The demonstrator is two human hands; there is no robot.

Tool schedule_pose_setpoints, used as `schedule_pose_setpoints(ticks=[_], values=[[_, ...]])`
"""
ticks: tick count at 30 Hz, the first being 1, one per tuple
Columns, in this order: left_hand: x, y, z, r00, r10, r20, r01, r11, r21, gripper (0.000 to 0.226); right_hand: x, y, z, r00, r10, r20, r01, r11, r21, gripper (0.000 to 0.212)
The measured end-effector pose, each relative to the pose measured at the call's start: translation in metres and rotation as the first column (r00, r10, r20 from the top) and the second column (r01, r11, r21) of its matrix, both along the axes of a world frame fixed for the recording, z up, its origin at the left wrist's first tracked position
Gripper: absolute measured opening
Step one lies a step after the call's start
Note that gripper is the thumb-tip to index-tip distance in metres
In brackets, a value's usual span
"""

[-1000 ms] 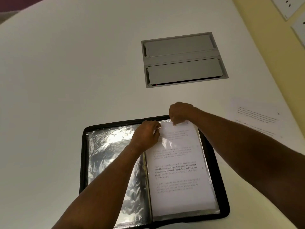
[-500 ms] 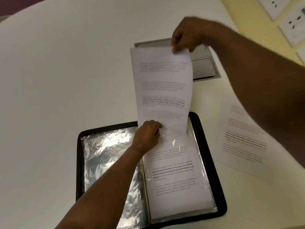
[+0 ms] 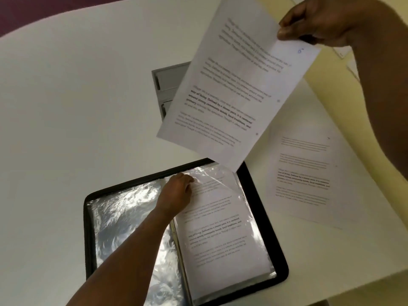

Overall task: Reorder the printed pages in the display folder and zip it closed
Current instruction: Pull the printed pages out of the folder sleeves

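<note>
We hold one printed page [image 3: 234,85] in the air with our right hand [image 3: 318,21], thumb and fingers pinching its top edge near the corner that bears a small blue mark. From that pinch the sheet hangs down and to the left, tilted, clear of the table [image 3: 77,107]; its lowest corner sits over the far edge of the display folder [image 3: 262,186].

The folder lies open and flat below and left of the right-hand grip, black zip border all round. Our left hand [image 3: 176,193] rests on the upper part of the spine area, fingers curled and pinching the lifted top edge of the clear sleeve [image 3: 212,180] on the right-hand side. Just right of and below that pinch, another printed sheet [image 3: 223,235] lies in the sleeves. Left of the left hand, the opposite side shows crinkled, shiny sleeves only.

Directly beneath the right forearm, a loose page [image 3: 309,173] lies flat on the table beside the folder. A grey recessed hatch [image 3: 167,85] in the table shows partly behind the held page.
</note>
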State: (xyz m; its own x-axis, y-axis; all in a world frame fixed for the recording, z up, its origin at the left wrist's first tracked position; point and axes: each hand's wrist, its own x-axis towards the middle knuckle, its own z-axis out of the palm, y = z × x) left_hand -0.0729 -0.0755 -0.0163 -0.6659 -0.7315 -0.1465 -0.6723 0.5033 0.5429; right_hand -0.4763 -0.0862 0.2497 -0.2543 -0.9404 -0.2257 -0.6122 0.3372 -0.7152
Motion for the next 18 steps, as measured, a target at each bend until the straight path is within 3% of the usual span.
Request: schedule_pose_setpoints(ticks=[3,6,9,13,18], values=[[0.001,0.002,-0.003,0.999,-0.025,0.029,0.025,0.999,-0.026,0.027,-0.029,0.028,-0.013,0.998,-0.064,0.024,0.062,0.992,0.106,0.041],[0.0,0.004,-0.004,0.998,-0.041,0.057,0.043,0.999,-0.031,0.027,-0.055,0.051,-0.035,0.992,-0.13,0.01,0.123,0.96,0.251,0.021],[-0.004,0.005,-0.003,0.997,-0.053,0.06,0.054,0.998,-0.029,0.027,-0.076,0.073,-0.061,0.985,-0.17,-0.009,0.16,0.906,0.391,0.037],[-0.011,0.007,-0.002,0.995,-0.046,0.085,0.048,0.999,-0.019,0.025,-0.102,0.096,-0.103,0.986,-0.143,-0.082,0.165,0.853,0.495,0.013],[-0.018,0.01,0.0,0.994,-0.039,0.099,0.042,0.999,-0.026,0.024,-0.123,0.115,-0.146,0.985,-0.031,-0.17,0.124,0.809,0.575,0.009]])
